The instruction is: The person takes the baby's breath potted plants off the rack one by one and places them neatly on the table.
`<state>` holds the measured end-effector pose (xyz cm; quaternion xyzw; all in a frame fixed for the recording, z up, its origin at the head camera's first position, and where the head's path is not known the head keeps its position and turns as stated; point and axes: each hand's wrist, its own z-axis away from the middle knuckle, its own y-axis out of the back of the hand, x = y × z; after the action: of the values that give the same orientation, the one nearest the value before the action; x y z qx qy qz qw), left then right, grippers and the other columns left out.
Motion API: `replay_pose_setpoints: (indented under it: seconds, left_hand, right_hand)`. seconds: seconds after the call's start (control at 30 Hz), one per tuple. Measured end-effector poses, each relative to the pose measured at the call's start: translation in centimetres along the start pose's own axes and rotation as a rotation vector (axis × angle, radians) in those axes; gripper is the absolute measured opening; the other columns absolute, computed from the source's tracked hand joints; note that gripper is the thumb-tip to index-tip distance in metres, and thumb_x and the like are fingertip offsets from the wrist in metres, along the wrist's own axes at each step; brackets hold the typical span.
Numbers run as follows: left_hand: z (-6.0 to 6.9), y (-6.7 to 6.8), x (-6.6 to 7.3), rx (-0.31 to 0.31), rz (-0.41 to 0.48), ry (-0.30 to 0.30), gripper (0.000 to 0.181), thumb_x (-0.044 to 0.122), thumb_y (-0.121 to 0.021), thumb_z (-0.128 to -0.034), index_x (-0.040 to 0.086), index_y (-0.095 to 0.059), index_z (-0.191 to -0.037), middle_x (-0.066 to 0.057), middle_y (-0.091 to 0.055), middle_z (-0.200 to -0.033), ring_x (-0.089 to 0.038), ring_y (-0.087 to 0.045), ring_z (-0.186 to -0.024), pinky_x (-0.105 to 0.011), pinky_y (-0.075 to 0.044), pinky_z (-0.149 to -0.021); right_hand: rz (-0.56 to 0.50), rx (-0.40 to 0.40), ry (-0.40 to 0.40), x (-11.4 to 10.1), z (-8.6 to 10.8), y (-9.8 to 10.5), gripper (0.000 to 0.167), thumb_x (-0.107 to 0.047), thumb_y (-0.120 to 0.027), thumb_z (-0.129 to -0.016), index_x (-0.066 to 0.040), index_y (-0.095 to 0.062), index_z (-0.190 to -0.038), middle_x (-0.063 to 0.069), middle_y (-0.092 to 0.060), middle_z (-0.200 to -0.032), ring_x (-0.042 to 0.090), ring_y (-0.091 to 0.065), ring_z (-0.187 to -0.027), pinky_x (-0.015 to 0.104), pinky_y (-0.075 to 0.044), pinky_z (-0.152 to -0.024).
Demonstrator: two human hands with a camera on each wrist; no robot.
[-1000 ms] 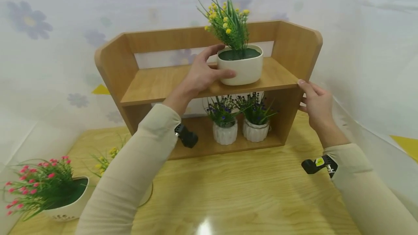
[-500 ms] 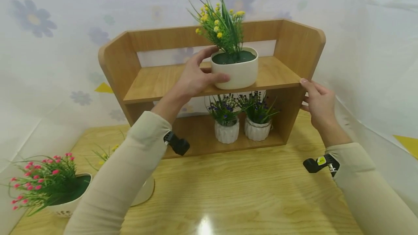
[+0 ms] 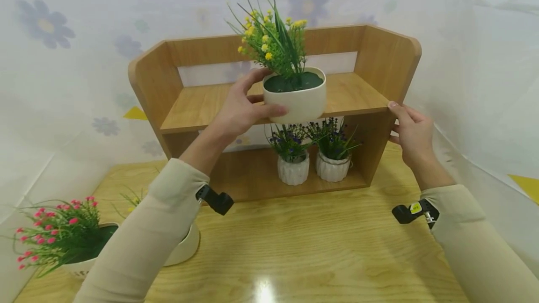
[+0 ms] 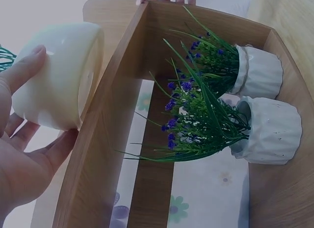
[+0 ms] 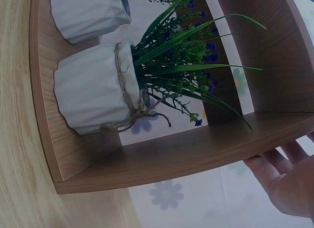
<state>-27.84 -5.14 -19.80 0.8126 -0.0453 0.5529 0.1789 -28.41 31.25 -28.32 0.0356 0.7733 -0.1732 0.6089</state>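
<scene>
My left hand (image 3: 243, 106) grips the left end of a cream oval flowerpot (image 3: 301, 104) with yellow flowers and grass, thumb in front and fingers behind. The pot is at the front edge of the upper level of a wooden shelf (image 3: 358, 92). In the left wrist view the underside of the flowerpot (image 4: 88, 81) shows close beside the board edge; whether it touches is unclear. My right hand (image 3: 414, 137) holds the right side panel of the shelf, thumb at the front edge and fingers outside. The right wrist view shows part of that hand (image 5: 294, 184) at the panel.
Two white ribbed pots (image 3: 293, 170) with purple flowers stand on the lower level, one tied with twine (image 5: 125, 86). On the table (image 3: 294, 242) at left are a pot of pink flowers (image 3: 54, 233) and a cream pot (image 3: 185, 247), partly behind my left forearm.
My left hand has moved the yellow-flowered pot left and toward me, from over the shelf board to its front edge. My right hand keeps its place on the side panel.
</scene>
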Motion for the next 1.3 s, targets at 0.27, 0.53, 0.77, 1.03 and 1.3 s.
replay_pose_setpoints:
  seconds: [0.27, 0.53, 0.77, 1.03, 1.3]
  left_hand:
    - [1.5, 0.6, -0.3, -0.009, -0.043, -0.019, 0.082, 0.017, -0.086, -0.0811, 0.025, -0.043, -0.151, 0.007, -0.040, -0.151, -0.030, -0.053, -0.126, -0.048, -0.052, -0.095]
    - [3.0, 1.0, -0.1, 0.011, -0.043, -0.004, 0.081, 0.016, -0.087, -0.0799, 0.028, -0.045, -0.149, 0.011, -0.041, -0.151, -0.026, -0.055, -0.125, -0.050, -0.051, -0.095]
    - [4.5, 1.2, 0.2, 0.020, -0.068, 0.016, 0.080, 0.017, -0.088, -0.0783, 0.024, -0.046, -0.146, 0.008, -0.043, -0.149, -0.024, -0.057, -0.123, -0.049, -0.051, -0.097]
    - [6.2, 1.3, 0.0, 0.022, -0.076, 0.033, 0.082, 0.017, -0.089, -0.0770, 0.026, -0.047, -0.147, 0.006, -0.047, -0.146, -0.024, -0.057, -0.123, -0.048, -0.053, -0.095]
    - [8.3, 1.4, -0.1, -0.008, -0.110, 0.081, 0.086, 0.018, -0.090, -0.0772, 0.029, -0.044, -0.150, 0.003, -0.056, -0.139, -0.022, -0.056, -0.125, -0.046, -0.051, -0.098]
  right_hand:
    - [0.053, 0.016, -0.002, 0.1, 0.1, -0.1, 0.035, -0.037, -0.077, -0.090, -0.016, -0.077, -0.118, 0.001, -0.066, -0.117, 0.006, -0.071, -0.080, 0.024, -0.059, -0.062]
    - [0.004, 0.000, -0.001, 0.2, -0.1, 0.0, 0.028, -0.032, -0.075, -0.092, -0.016, -0.078, -0.114, -0.003, -0.068, -0.108, 0.007, -0.070, -0.077, 0.024, -0.059, -0.059]
    - [-0.007, -0.005, 0.000, 0.2, -0.3, 0.0, 0.025, -0.031, -0.076, -0.091, -0.016, -0.079, -0.111, -0.004, -0.068, -0.106, 0.008, -0.070, -0.076, 0.025, -0.059, -0.059]
    - [0.029, 0.008, -0.001, 0.2, -0.4, -0.2, 0.026, -0.036, -0.077, -0.090, -0.017, -0.080, -0.108, -0.002, -0.067, -0.111, 0.007, -0.071, -0.078, 0.024, -0.059, -0.061]
    - [-0.034, 0.001, -0.012, 0.0, -0.5, 0.4, 0.019, -0.029, -0.077, -0.091, -0.016, -0.080, -0.105, -0.004, -0.068, -0.105, 0.009, -0.071, -0.075, 0.025, -0.059, -0.059]
